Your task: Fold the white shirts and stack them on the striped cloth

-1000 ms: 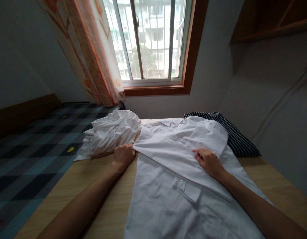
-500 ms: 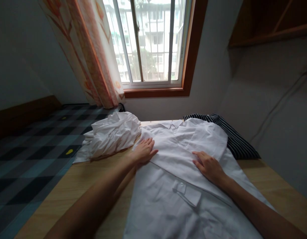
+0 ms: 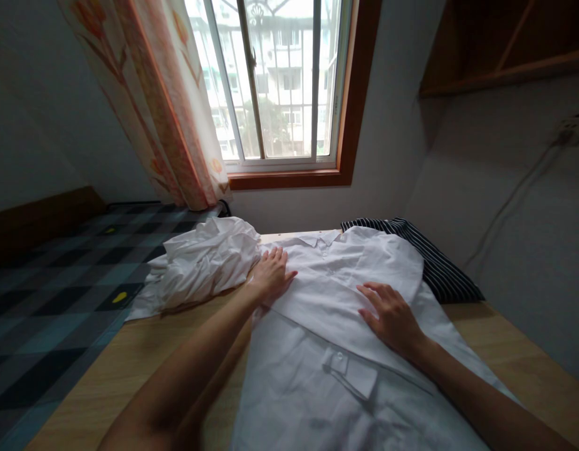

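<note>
A white shirt (image 3: 312, 357) lies spread on the wooden board, its collar (image 3: 320, 238) at the far end. One sleeve crosses the body at a slant, and its buttoned cuff (image 3: 349, 371) rests near the middle. My left hand (image 3: 272, 273) lies on the shirt's left edge, fingers stretched out and palm down. On the right, my right hand (image 3: 390, 313) hovers over or lightly touches the sleeve fabric, its fingers apart and slightly bent. Neither hand grips the cloth.
A crumpled white cloth heap (image 3: 207, 263) sits left of the shirt on the wooden board (image 3: 177, 351). A black striped fabric item (image 3: 452, 272) lies at the far right. Left is a checked bedspread (image 3: 59, 300); a window (image 3: 275, 88) and curtain (image 3: 162, 113) stand behind.
My left hand has slid slightly farther up the shirt's left edge. My right hand's fingers look a little more raised and curled. The view has shifted slightly.
</note>
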Motion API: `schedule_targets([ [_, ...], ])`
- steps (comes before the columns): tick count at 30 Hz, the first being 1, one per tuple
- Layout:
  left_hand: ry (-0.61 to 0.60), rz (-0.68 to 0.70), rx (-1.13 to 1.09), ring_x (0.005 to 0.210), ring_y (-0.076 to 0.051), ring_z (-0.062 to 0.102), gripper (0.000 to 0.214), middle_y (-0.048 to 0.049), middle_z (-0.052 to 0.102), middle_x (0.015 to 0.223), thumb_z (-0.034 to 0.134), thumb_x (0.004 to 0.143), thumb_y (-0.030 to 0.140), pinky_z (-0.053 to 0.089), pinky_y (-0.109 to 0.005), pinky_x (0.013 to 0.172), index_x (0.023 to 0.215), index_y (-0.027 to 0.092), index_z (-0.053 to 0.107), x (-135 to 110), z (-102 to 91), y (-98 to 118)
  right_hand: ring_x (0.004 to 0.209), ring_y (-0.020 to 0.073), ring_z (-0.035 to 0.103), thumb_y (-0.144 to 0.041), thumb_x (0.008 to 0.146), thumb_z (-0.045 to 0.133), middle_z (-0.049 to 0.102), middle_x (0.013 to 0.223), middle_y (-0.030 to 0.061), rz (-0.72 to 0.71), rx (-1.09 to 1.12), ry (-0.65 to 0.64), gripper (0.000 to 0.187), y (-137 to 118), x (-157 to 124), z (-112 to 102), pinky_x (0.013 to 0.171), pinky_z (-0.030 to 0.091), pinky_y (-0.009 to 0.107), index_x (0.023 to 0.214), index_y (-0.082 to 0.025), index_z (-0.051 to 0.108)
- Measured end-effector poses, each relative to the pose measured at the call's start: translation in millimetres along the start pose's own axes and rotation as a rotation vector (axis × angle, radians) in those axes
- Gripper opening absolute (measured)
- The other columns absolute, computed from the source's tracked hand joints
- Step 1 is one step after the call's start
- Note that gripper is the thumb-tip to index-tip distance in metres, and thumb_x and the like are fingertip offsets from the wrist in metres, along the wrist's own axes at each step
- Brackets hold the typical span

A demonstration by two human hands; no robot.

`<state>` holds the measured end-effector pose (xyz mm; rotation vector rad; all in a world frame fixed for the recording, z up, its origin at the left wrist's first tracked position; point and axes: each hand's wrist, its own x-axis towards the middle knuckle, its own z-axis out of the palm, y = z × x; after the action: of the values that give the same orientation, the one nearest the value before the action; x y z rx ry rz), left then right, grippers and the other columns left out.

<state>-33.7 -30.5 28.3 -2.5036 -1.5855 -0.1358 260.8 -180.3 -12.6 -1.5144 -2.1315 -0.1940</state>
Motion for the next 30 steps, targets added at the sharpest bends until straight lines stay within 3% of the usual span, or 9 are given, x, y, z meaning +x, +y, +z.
schedule_targets([
  [2, -0.052, -0.001, -0.020, 0.145, -0.034, 0.020, 0.077, -0.0221, 0.029, 0.154, 0.034, 0.091, 0.061, 0.015, -0.047, 0.116, 0.145, 0.006, 0.037, 12.9, 12.3, -4.8, 0.133, 0.0322, 0.042, -0.039, 0.091, 0.053, 0.049, 0.142, 0.0150, -0.142, 0.033, -0.024, 0.051, -5.1, 0.3, -0.8, 0.108, 0.037, 0.051, 0.138, -0.019, 0.050],
  [4, -0.138, -0.064, -0.050, 0.146, -0.036, 0.016, 0.085, -0.0241, 0.024, 0.156, 0.030, 0.090, 0.067, 0.014, -0.049, 0.116, 0.148, 0.005, 0.032, 21.9, 24.8, -12.9, 0.141, 0.0303, 0.032, -0.047, 0.093, 0.050, 0.041, 0.150, 0.0134, -0.262, 0.072, -0.156, 0.059, -9.8, -0.4, 0.3, 0.114, 0.031, 0.050, 0.144, -0.018, 0.043],
  [8, -0.184, -0.115, -0.098, 0.146, -0.040, 0.014, 0.091, -0.0222, 0.019, 0.158, 0.024, 0.086, 0.075, 0.018, -0.050, 0.114, 0.152, 0.012, 0.027, 28.6, 37.9, -26.3, 0.144, 0.0282, 0.027, -0.053, 0.096, 0.042, 0.035, 0.154, 0.0128, -0.288, 0.097, -0.393, 0.065, -13.4, -3.4, 2.8, 0.116, 0.025, 0.050, 0.150, -0.019, 0.033],
  [12, -0.158, -0.158, -0.115, 0.144, -0.043, 0.016, 0.087, -0.0203, 0.020, 0.158, 0.026, 0.085, 0.077, 0.023, -0.053, 0.110, 0.152, 0.021, 0.028, 30.7, 37.3, -30.4, 0.145, 0.0289, 0.022, -0.058, 0.094, 0.043, 0.027, 0.156, 0.0146, -0.275, 0.099, -0.421, 0.072, -9.1, -14.4, -1.0, 0.116, 0.022, 0.052, 0.153, -0.020, 0.026],
  [18, -0.146, -0.188, -0.138, 0.144, -0.043, 0.018, 0.080, -0.0198, 0.023, 0.157, 0.029, 0.088, 0.071, 0.025, -0.053, 0.109, 0.150, 0.021, 0.033, 37.3, 38.5, -32.6, 0.145, 0.0299, 0.022, -0.058, 0.091, 0.049, 0.025, 0.157, 0.0125, -0.277, 0.094, -0.420, 0.076, 2.5, -47.2, -18.1, 0.117, 0.022, 0.053, 0.154, -0.024, 0.022],
  [20, -0.095, -0.171, -0.154, 0.142, -0.041, 0.025, 0.074, -0.0197, 0.029, 0.155, 0.032, 0.090, 0.066, 0.028, -0.050, 0.109, 0.146, 0.018, 0.039, 37.4, 38.3, -32.1, 0.145, 0.0302, 0.023, -0.059, 0.090, 0.050, 0.027, 0.157, 0.0124, -0.263, 0.098, -0.427, 0.076, 4.1, -55.2, -22.7, 0.117, 0.021, 0.052, 0.153, -0.024, 0.025],
  [22, 0.032, -0.167, -0.168, 0.136, -0.035, 0.038, 0.062, -0.0186, 0.042, 0.147, 0.038, 0.092, 0.054, 0.033, -0.042, 0.108, 0.140, 0.015, 0.047, 34.7, 36.2, -29.7, 0.145, 0.0299, 0.023, -0.060, 0.091, 0.047, 0.029, 0.156, 0.0133, -0.237, 0.102, -0.430, 0.075, 0.6, -59.2, -25.5, 0.117, 0.020, 0.053, 0.152, -0.022, 0.027],
  [26, 0.249, -0.217, -0.146, 0.111, -0.027, 0.058, 0.036, -0.0133, 0.063, 0.119, 0.044, 0.091, 0.033, 0.044, -0.034, 0.095, 0.119, 0.016, 0.060, 19.9, 26.8, -20.5, 0.145, 0.0302, 0.022, -0.057, 0.093, 0.045, 0.030, 0.156, 0.0152, -0.254, 0.142, -0.405, 0.072, -35.0, -53.6, -30.9, 0.118, 0.017, 0.053, 0.151, -0.019, 0.030],
  [30, 0.241, -0.321, -0.102, 0.106, -0.030, 0.060, 0.027, -0.0152, 0.066, 0.108, 0.047, 0.089, 0.029, 0.046, -0.037, 0.089, 0.103, 0.014, 0.065, -0.2, 16.4, -15.6, 0.145, 0.0284, 0.024, -0.057, 0.091, 0.050, 0.032, 0.155, 0.0135, -0.557, 0.250, -0.469, 0.073, -105.4, -34.9, -40.8, 0.118, 0.018, 0.049, 0.150, -0.019, 0.031],
])
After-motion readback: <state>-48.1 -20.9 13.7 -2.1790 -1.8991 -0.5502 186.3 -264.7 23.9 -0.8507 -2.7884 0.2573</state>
